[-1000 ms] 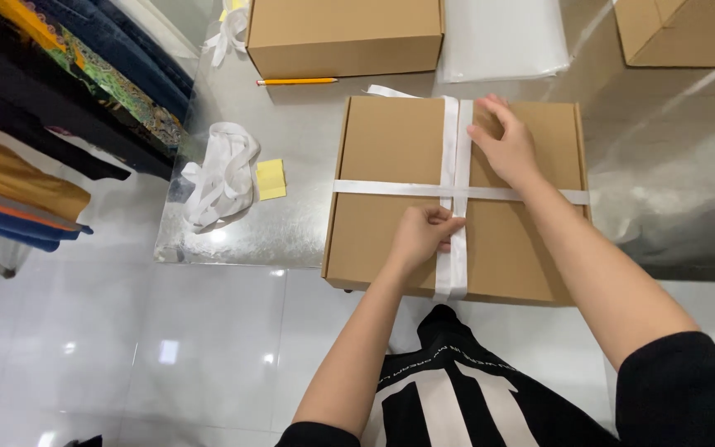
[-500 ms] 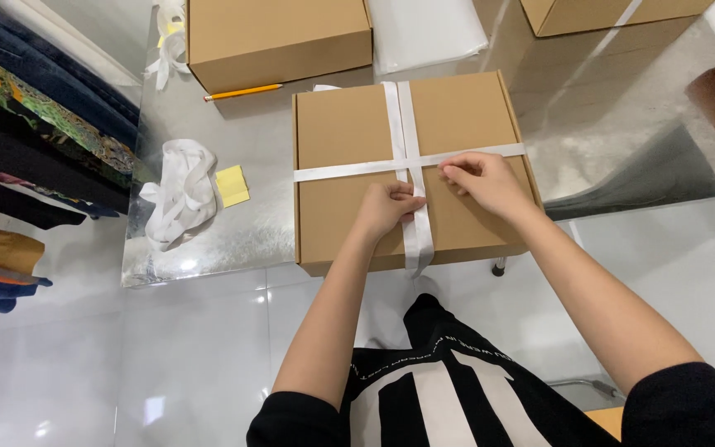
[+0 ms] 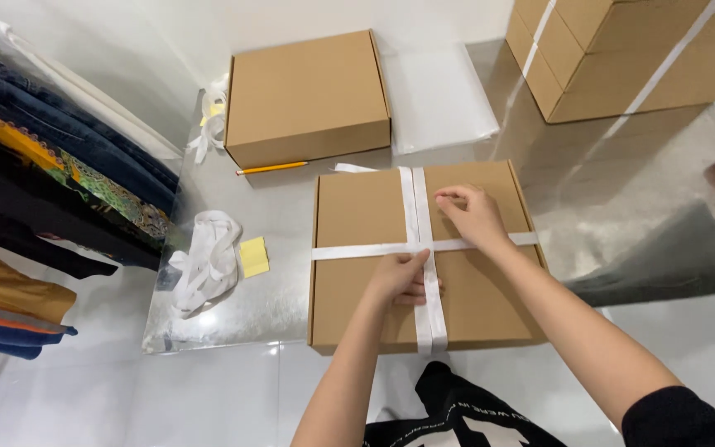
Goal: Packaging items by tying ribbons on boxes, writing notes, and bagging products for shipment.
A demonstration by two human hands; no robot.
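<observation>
We are reaching both bare forearms up from the bottom of the frame toward its centre. Our left hand (image 3: 400, 277) is lying palm down just below the middle of the frame, knuckles up, fingers curled under and pressing flat — the wrist running straight back into a forearm that is leaving the lower edge left of centre. Our right hand (image 3: 475, 217) is sitting higher and slightly right, its thumb and fingertips pinching together at the upper left of the hand. Its arm is slanting down to the lower right corner — a dark sleeve is covering it there.
</observation>
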